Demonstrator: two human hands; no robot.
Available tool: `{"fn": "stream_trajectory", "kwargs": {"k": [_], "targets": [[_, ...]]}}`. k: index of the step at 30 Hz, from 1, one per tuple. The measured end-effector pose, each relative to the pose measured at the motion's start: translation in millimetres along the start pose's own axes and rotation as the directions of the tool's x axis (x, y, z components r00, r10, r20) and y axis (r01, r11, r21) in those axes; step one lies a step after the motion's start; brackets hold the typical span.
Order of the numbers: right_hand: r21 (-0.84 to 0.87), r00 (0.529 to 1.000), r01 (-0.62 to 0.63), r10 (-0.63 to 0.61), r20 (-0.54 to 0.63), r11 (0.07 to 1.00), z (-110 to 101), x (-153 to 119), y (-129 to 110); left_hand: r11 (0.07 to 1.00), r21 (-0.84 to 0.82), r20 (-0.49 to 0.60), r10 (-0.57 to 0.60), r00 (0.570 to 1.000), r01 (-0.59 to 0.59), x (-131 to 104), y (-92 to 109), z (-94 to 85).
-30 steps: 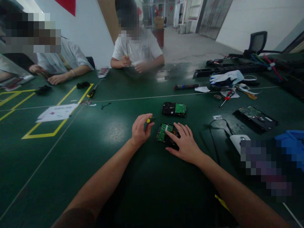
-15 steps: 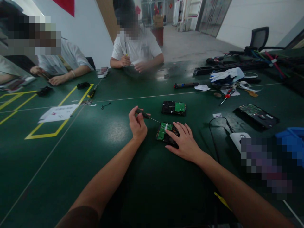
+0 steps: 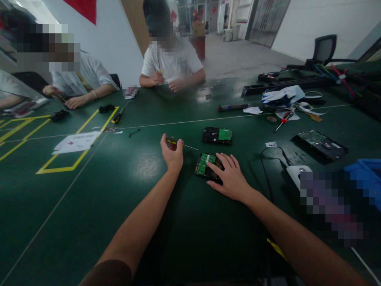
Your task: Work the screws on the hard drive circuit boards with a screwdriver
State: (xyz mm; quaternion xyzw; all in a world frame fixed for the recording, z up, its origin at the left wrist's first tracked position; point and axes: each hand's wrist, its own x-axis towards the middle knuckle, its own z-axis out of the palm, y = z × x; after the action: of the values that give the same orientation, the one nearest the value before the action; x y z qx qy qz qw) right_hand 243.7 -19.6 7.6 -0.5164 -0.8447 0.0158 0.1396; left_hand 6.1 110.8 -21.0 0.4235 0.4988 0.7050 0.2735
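Observation:
My left hand (image 3: 172,155) grips a screwdriver (image 3: 171,142) with a dark and yellow handle. Its thin shaft points right, and the tip is near the upper left corner of a hard drive (image 3: 202,166) with a green circuit board. Over the right part of that drive rests my right hand (image 3: 230,174), its fingers spread and pressing on it. Just behind lies a second black hard drive (image 3: 211,135) with a green board, touched by neither hand.
At right lie a third drive (image 3: 320,145), a white device (image 3: 299,174) with a black cable, and a red screwdriver (image 3: 284,120). A paper sheet (image 3: 77,142) lies at left. People sit across the green table (image 3: 143,222).
The screwdriver in my left hand has turned, showing yellow on its handle, and its tip has drawn slightly back from the drive. My right hand stays on the drive.

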Motion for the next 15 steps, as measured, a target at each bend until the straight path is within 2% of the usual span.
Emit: {"fn": "stream_trajectory", "kwargs": {"k": [5,8,15], "targets": [[-0.009,1.0,0.001,-0.001,-0.007,1.0,-1.0,0.5,-1.1,0.989,-0.1,-0.033,-0.115,0.993,0.111,6.7,-5.4,4.6],[-0.014,1.0,-0.001,0.0,-0.011,1.0,-1.7,0.8,-1.8,0.953,-0.207,0.042,-0.218,0.975,0.222,4.5,-3.3,13.4],[-0.015,1.0,0.0,0.0,-0.012,1.0,-0.5,0.5,-1.5,0.915,-0.276,0.139,-0.264,0.954,0.293,-1.5,3.4,24.9]]}}
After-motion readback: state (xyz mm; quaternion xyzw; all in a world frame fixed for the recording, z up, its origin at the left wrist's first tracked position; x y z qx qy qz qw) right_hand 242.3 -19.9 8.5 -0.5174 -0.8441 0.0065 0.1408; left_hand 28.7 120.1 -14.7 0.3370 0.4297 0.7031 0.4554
